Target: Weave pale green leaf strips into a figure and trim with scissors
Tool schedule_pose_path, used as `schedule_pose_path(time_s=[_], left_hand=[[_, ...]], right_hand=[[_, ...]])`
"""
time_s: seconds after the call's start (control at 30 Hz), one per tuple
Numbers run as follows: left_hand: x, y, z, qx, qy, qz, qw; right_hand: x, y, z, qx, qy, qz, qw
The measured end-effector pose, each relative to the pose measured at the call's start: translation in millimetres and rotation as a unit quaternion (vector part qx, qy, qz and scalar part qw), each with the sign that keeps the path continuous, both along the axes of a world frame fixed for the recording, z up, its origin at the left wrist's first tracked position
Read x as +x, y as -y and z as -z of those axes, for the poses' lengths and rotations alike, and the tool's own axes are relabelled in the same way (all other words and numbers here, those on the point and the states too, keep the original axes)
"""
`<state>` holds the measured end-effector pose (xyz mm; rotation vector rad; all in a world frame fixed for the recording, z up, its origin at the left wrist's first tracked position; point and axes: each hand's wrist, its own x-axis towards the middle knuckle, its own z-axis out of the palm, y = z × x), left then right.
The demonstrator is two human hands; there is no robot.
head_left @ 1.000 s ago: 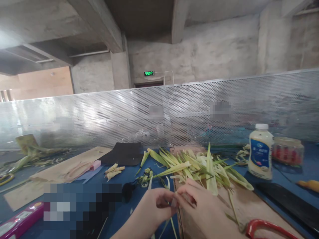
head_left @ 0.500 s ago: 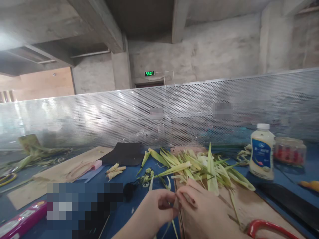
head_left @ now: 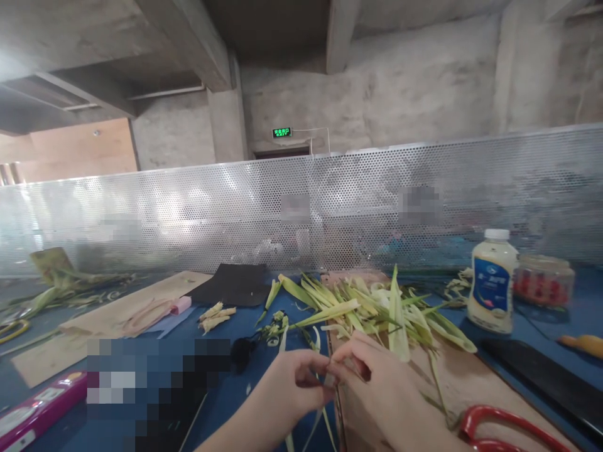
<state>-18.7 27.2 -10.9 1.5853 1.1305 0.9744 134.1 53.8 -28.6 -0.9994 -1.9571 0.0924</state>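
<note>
Yellow-green strappy leaves (head_left: 398,323), 2 curled hands (head_left: 288,386) (head_left: 382,380)

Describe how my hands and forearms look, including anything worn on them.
The left hand and right hand are both ungloved. No sleeve, watch or bracelet shows on either side, down to the picture's edge.

The view contains one bare left hand (head_left: 301,380) and one bare right hand (head_left: 372,370); one heap of pale green leaf strips (head_left: 398,320), too overlapped to count; one white plastic bottle with blue label (head_left: 491,282); one clear jar with red contents (head_left: 544,282); one black flat sheet (head_left: 229,284); one green exit sign (head_left: 281,132)
</note>
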Motion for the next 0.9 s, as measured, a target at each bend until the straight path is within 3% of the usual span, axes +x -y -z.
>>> schedule_pose_path(time_s=[0.23,0.4,0.67,0.77,0.9], left_hand=[[-1.1,1.5,-4.8,-0.022,0.043,-0.003,0.999],[-3.5,0.6,-5.1,0.014,-0.007,-0.018,1.000],[1.2,6.2,-17.8,-0.021,0.067,-0.053,0.996],[4.3,10.7,-20.8,-0.015,0.089,-0.053,0.995],[5.5,8.5,-14.1,-0.043,0.125,-0.035,0.991]], right_hand=[[3.6,4.4,-0.5,-0.005,0.032,-0.030,0.999],[4.2,7.0,3.5,0.027,0.057,-0.046,0.997],[1.4,7.4,-9.3,-0.017,-0.015,-0.098,0.995],[1.4,5.9,-8.2,0.005,-0.035,-0.094,0.995],[2.0,6.9,-3.6,0.071,0.013,-0.053,0.996]])
